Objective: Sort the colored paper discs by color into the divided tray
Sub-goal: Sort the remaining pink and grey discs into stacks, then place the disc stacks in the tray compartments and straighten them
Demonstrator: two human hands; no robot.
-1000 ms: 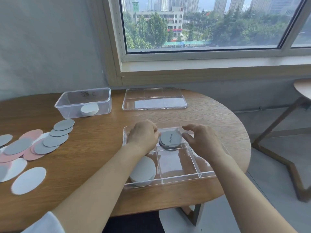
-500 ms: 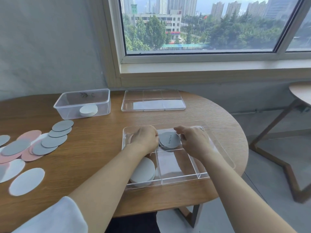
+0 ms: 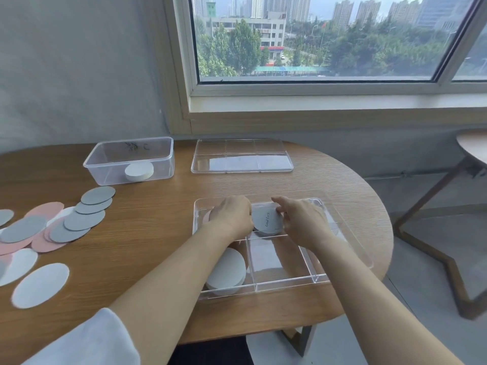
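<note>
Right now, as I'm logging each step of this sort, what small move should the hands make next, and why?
Probably lift the right hand off and send the left hand toward the loose discs on the table. The grey stack already lies flat in the divided tray's far middle compartment, both hands only at its edges, while grey, pink and white discs wait unsorted at the left.

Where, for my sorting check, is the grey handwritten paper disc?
Head view: the grey handwritten paper disc lies in the far middle compartment of the clear divided tray, between the left hand and right hand.
</note>
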